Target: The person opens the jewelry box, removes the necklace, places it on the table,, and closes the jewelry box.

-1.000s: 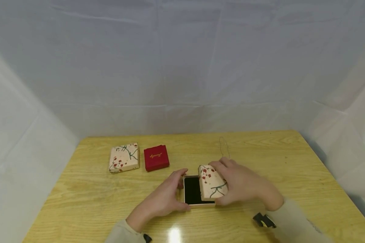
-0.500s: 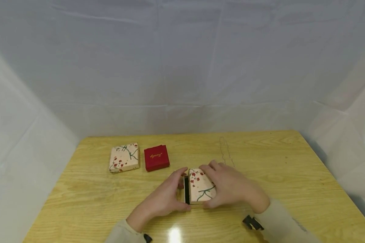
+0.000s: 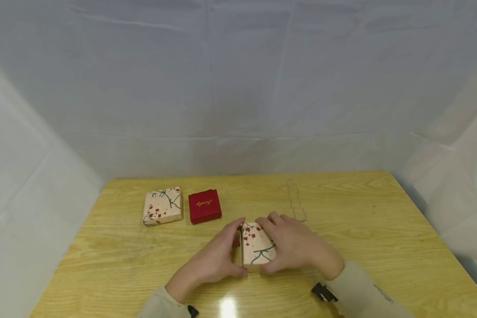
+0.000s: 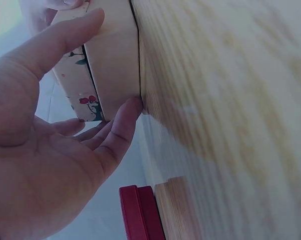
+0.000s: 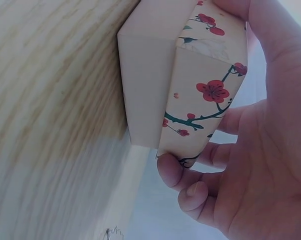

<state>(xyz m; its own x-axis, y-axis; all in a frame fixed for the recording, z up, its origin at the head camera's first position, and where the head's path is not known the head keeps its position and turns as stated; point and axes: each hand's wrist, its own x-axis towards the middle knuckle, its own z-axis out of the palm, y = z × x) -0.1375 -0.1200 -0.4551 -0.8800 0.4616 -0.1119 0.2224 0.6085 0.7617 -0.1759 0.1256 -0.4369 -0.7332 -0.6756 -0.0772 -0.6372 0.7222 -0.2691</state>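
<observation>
A cream box lid (image 3: 257, 243) with red blossoms and dark green branches sits over a plain pale box base (image 5: 146, 80). My right hand (image 3: 298, 245) grips the lid by its front and back sides, as the right wrist view shows. On the left, my left hand (image 3: 212, 260) holds the base (image 4: 115, 62) between thumb and fingers, the fingertips low near the tabletop. A narrow dark gap runs along the lid's left edge in the head view. The inside of the box is covered. Behind my right hand lies a thin chain necklace (image 3: 293, 201).
On the wooden table (image 3: 115, 274), a red box (image 3: 204, 206) with gold lettering stands back left of my hands. Farther left is another blossom-patterned box (image 3: 163, 206). White sheeting (image 3: 238, 88) hangs behind and at both sides.
My right hand has moved left with the lid, from partly uncovering the base's dark interior to almost fully over it. The left hand has stayed at the base. More of the necklace shows.
</observation>
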